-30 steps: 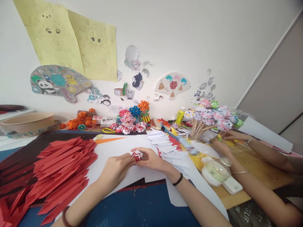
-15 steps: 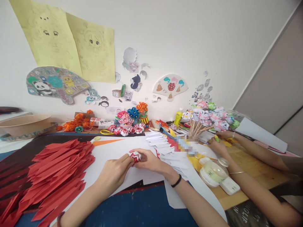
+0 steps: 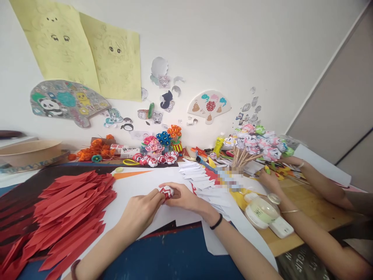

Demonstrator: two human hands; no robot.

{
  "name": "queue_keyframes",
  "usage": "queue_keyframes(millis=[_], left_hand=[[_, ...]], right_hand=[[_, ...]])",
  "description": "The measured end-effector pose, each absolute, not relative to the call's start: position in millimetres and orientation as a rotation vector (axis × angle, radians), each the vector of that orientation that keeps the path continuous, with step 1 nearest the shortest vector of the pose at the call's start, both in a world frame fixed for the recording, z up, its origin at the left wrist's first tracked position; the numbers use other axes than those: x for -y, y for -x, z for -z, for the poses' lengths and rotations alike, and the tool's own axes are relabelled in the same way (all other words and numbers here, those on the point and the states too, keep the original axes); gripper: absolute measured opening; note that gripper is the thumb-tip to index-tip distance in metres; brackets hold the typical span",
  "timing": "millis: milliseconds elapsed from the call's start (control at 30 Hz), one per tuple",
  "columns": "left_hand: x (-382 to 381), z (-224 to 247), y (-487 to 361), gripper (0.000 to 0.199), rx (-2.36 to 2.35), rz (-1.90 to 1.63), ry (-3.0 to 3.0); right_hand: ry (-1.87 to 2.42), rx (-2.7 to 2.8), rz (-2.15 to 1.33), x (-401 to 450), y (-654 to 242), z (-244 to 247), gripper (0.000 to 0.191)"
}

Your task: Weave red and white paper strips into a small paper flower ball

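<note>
Fingers (image 3: 156,195) of left hand (image 3: 142,209) and right hand (image 3: 186,197) curled snugly around red-and-white paper ball (image 3: 167,191), mid-scene above white paper (image 3: 136,182), probably keeping folds together; red strips (image 3: 72,204) left, white strips (image 3: 190,172) right, likely for easy reach.

Two posters (image 3: 113,68) are hanging at ten o'clock, two fans (image 3: 210,107) at ten and one o'clock, one jar (image 3: 260,212) sitting at four.

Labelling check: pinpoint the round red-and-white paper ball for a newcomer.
Start at the central white paper sheet. Over it, the wearer's left hand and right hand hold the zigzag-patterned ball. Unlike the red-and-white paper flowers behind, it is held.
</note>
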State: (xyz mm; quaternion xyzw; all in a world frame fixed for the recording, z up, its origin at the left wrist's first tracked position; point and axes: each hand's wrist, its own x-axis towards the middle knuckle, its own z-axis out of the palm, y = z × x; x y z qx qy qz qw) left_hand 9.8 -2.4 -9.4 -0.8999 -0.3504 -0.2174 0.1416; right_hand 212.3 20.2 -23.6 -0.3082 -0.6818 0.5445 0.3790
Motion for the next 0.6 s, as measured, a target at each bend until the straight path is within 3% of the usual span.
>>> queue_keyframes(millis=[600], left_hand=[[2.3, 5.4, -4.5, 0.028, 1.016, 0.706, 2.76]], right_hand=[[0.784, 1.754, -1.425, -19.3, -211.4, 23.8, 0.058]])
